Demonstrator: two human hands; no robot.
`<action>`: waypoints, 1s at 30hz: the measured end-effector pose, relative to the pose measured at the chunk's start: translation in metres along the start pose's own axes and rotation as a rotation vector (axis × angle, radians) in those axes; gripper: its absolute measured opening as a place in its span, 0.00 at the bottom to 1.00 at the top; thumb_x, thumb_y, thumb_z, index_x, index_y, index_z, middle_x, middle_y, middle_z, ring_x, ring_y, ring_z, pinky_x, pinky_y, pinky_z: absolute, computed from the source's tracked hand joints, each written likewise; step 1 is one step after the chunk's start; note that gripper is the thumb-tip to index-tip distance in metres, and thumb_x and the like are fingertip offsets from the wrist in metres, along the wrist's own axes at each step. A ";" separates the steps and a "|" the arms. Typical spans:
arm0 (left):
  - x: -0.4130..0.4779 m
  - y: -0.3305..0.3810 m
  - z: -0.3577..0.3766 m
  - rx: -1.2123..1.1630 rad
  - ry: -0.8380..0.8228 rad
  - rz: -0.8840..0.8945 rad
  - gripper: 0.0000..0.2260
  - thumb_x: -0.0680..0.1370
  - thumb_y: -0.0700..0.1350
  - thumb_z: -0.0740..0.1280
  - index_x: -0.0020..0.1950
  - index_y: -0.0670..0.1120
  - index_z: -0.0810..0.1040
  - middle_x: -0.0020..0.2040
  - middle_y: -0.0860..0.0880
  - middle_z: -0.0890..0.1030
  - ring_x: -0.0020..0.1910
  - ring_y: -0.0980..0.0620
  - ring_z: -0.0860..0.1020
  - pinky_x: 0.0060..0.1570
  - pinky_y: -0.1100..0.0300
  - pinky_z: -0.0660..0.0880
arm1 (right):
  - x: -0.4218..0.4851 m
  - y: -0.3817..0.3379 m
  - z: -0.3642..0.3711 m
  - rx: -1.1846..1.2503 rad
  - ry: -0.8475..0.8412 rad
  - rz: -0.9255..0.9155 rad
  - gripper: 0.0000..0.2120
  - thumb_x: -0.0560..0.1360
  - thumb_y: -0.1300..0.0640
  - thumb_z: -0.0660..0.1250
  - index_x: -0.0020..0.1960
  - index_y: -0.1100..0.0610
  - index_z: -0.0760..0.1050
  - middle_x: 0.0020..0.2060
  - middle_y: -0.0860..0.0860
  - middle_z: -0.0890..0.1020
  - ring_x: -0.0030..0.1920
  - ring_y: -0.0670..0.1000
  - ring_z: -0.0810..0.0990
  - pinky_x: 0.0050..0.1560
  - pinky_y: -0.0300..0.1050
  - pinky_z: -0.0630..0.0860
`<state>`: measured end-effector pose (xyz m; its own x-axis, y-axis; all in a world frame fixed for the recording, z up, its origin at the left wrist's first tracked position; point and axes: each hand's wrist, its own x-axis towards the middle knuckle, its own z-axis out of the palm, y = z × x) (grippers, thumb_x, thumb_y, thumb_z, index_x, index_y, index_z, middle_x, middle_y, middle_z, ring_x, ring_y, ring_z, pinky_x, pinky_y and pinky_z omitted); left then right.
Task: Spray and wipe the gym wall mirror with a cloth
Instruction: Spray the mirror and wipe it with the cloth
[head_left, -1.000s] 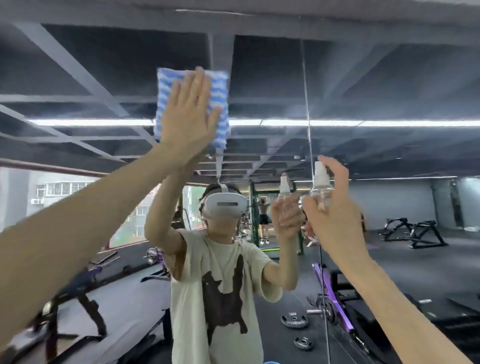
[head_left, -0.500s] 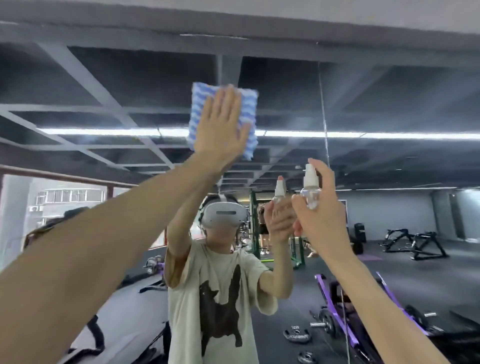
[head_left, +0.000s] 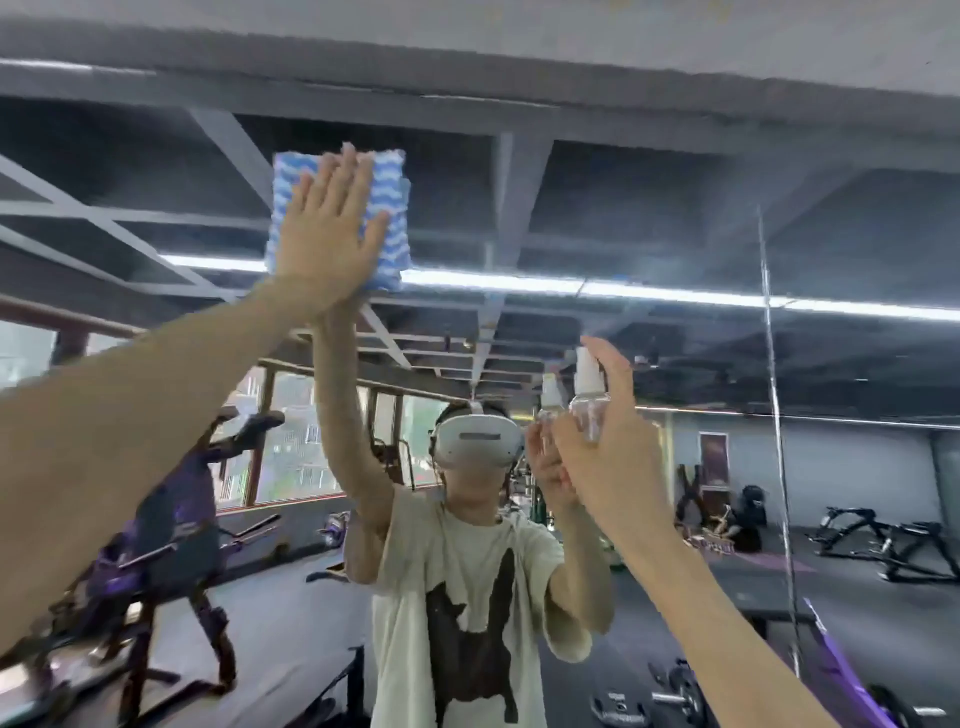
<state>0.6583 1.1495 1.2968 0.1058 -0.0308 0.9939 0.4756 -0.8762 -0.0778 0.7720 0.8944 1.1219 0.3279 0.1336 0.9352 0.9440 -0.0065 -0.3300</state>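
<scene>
The gym wall mirror (head_left: 675, 218) fills the view, and the person's own reflection (head_left: 467, 597), in a pale T-shirt with a dark animal print and a white headset, stands in its lower middle.

The left hand (head_left: 327, 244) is raised above and to the left of the reflection's head. Its palm lies flat with the fingers straight and slightly spread, pressing a blue-and-white wavy-striped cloth (head_left: 390, 208) against the glass. The cloth is folded into a rough rectangle, and its edges show past the fingers at the top, the right and the bottom. The reflected arm rises from the reflection's shoulder to meet the hand at the cloth.

The right hand (head_left: 608, 457) is just to the right of the reflection's head, at about headset height. It grasps a small clear spray bottle (head_left: 589, 402) with a white nozzle, fingers wrapped round the body and the index finger arched over the top of the nozzle. The bottle stands upright, close to the glass, and its mirrored twin shows just beside it, nearer the reflection's head.

Well to the right of the reflection a vertical mirror seam (head_left: 774, 415) runs down the glass. Above the reflection's head, a long ceiling light strip (head_left: 649, 291) is mirrored. To the reflection's left is a purple exercise bike (head_left: 171, 525); to its lower right lie weight plates (head_left: 621, 709).
</scene>
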 end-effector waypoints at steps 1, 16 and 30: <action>-0.001 -0.030 -0.004 -0.006 0.009 -0.053 0.29 0.81 0.56 0.45 0.79 0.44 0.50 0.79 0.43 0.51 0.78 0.44 0.50 0.75 0.51 0.43 | 0.000 -0.007 0.007 -0.004 -0.008 -0.024 0.33 0.78 0.61 0.64 0.71 0.33 0.54 0.31 0.50 0.78 0.30 0.52 0.78 0.34 0.57 0.80; -0.019 -0.130 -0.021 -0.005 -0.045 0.072 0.27 0.84 0.55 0.44 0.79 0.44 0.44 0.80 0.45 0.45 0.78 0.48 0.44 0.75 0.54 0.39 | -0.066 -0.086 0.162 -0.133 -0.024 0.033 0.28 0.75 0.58 0.67 0.63 0.32 0.58 0.34 0.46 0.81 0.33 0.42 0.80 0.39 0.47 0.81; -0.080 -0.089 -0.011 0.021 -0.044 0.673 0.27 0.82 0.58 0.40 0.79 0.48 0.47 0.79 0.45 0.49 0.78 0.48 0.47 0.74 0.53 0.38 | -0.080 -0.092 0.135 -0.213 0.073 0.278 0.30 0.77 0.64 0.64 0.72 0.43 0.60 0.31 0.50 0.78 0.28 0.50 0.78 0.26 0.37 0.72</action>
<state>0.5980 1.2251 1.2252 0.4207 -0.5463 0.7243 0.3105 -0.6634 -0.6808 0.6543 1.0186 1.0604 0.5678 0.0264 0.8228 0.8026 -0.2399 -0.5461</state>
